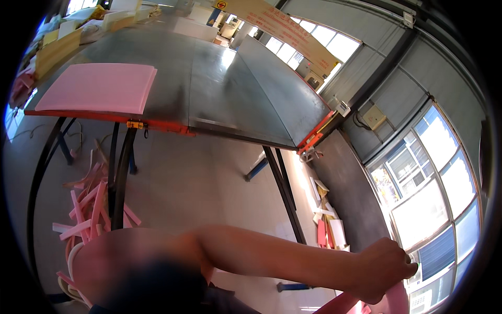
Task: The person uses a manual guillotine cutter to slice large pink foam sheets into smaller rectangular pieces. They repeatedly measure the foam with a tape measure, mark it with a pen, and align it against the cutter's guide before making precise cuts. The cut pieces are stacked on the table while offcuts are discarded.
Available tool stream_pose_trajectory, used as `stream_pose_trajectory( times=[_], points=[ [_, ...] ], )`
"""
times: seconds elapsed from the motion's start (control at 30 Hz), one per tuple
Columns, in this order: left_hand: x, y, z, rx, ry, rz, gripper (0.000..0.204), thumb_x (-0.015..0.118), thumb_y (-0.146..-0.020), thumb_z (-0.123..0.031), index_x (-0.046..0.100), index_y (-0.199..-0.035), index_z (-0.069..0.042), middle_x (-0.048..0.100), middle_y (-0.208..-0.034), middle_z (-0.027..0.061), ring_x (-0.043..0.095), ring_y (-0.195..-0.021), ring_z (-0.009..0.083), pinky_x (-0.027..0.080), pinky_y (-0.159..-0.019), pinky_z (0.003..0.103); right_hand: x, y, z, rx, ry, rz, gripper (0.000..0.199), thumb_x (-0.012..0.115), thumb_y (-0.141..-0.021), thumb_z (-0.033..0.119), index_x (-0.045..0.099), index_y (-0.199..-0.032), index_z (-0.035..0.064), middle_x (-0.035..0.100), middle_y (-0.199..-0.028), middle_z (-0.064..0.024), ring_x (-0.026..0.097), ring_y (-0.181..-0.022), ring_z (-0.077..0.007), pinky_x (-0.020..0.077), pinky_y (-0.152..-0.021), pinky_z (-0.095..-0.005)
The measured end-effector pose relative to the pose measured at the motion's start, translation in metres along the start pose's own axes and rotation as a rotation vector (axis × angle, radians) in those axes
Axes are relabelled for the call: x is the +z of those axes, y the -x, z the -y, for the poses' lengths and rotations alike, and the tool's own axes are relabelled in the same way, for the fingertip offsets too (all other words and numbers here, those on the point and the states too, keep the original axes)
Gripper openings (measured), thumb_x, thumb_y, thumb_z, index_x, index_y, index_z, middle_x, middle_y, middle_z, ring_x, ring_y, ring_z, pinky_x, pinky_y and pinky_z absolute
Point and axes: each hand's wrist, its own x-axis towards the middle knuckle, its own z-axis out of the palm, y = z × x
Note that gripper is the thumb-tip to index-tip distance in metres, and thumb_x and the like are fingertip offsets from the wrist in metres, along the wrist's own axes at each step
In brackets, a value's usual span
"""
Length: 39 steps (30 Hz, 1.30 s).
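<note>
My left forearm, bare below a dark sleeve, stretches across the lower part of the view to the right. At its end my left hand [384, 269] is closed in a fist on pink foam [395, 301], which shows below the fingers and runs out of the lower edge. How much of the foam lies in the grip is hidden. My right hand is not in view. Farther off, on the left end of a large metal-topped table [209, 99], lies a flat stack of pink foam sheets [97, 88].
Pink foam offcuts [91, 206] lie heaped on the floor around the table's black legs [125, 172]. More scraps [332, 230] lie along the dark panel at right, near large windows [429, 178]. An upright metal plate [282, 89] borders the table's right side.
</note>
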Motion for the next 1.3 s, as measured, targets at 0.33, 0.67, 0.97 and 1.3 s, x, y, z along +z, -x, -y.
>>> stream_pose_trajectory(
  times=[0.33,0.67,0.97,1.3],
  points=[
    [-0.048,-0.006,0.279,-0.378,-0.037,0.222,0.045,0.064,-0.078,-0.018,0.061,-0.122,-0.006,0.070,-0.091,0.0176,0.069,-0.083,0.0375,0.052,-0.069,0.047,0.242,-0.237,-0.068,-0.320,0.062,0.110,0.060,0.061,-0.093,0.017,0.040,-0.147,0.0037,0.054,-0.140,-0.0164,0.053,-0.127,-0.0306,0.0446,-0.107,-0.0407],
    [-0.217,0.097,0.535,-0.949,0.357,-0.721,0.034,0.065,-0.091,-0.025,0.066,-0.119,-0.006,0.071,-0.106,0.0166,0.069,-0.097,0.0301,0.052,-0.082,0.043,0.675,-0.496,-0.045,-0.965,0.162,0.287,0.062,0.060,-0.094,0.018,0.038,-0.150,0.0053,0.053,-0.143,-0.0154,0.053,-0.129,-0.0302,0.0446,-0.107,-0.0387],
    [-0.264,0.373,0.741,-0.768,0.587,-1.584,0.037,0.064,-0.093,-0.004,0.057,-0.129,-0.003,0.063,-0.120,0.0108,0.059,-0.111,0.0215,0.050,-0.093,0.038,1.182,-0.504,-0.212,-1.185,0.226,0.662,0.064,0.058,-0.095,0.018,0.035,-0.154,0.0067,0.053,-0.145,-0.0146,0.053,-0.130,-0.0298,0.0447,-0.108,-0.0370],
    [-0.223,0.586,0.926,-0.763,0.865,-2.068,0.035,0.056,-0.100,-0.011,0.051,-0.135,-0.008,0.058,-0.131,0.0096,0.056,-0.123,0.0246,0.049,-0.102,0.044,1.227,-0.211,-0.543,-0.336,0.036,1.658,0.061,0.073,-0.086,0.023,0.053,-0.141,0.0076,0.049,-0.150,-0.0129,0.042,-0.141,-0.0289,0.0375,-0.115,-0.0405]
  ],
)
